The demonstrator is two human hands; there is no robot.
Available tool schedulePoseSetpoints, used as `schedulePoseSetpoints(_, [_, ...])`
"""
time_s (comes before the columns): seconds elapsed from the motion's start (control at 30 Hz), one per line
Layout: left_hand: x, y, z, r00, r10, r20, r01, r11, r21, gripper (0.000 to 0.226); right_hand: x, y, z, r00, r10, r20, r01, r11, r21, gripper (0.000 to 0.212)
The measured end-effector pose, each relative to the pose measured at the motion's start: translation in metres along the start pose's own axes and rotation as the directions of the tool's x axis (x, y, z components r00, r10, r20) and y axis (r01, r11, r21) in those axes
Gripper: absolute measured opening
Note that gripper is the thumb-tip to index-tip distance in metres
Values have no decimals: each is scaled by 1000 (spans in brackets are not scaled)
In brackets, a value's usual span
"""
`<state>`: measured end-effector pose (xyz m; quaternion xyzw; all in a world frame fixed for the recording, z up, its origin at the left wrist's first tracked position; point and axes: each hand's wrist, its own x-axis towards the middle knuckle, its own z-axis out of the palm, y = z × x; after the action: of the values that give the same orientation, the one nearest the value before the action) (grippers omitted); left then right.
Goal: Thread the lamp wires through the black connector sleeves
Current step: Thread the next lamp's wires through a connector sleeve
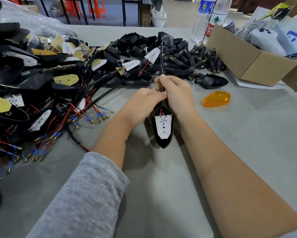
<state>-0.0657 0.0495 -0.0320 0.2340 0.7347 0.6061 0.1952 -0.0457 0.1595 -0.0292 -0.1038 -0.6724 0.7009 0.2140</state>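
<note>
Between my wrists lies a black pointed lamp housing (164, 141) with a white LED board (163, 125) inside it. A black wire (161, 60) runs up from the housing's neck, past my fingers, toward a black sleeve piece (166, 40) at its far end. My right hand (176, 93) grips the wire in curled fingers just above the neck. At the neck, my left hand (144, 98) pinches the wire or the housing; the exact contact is hidden. A pile of small black connector sleeves with brass tips (201, 59) lies beyond.
A big heap of wired lamp housings (41, 86) fills the left. Empty black housings (137, 45) sit at the back. An orange lens (216, 99), a lone black housing (211, 81), a cardboard box (250, 60) and water bottles (204, 19) stand on the right.
</note>
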Motion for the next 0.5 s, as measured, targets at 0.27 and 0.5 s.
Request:
schedulePoseSetpoints(0.27, [-1,-1,-1,998,-7,-65,12,997,71,41,-4,2,0,999,-26,-27,26,999,-25,24])
schedulePoseSetpoints(0.5, [-5,3,0,999,10,-37,-5,991,131,55,-6,0,1,984,-94,-154,82,993,-85,20])
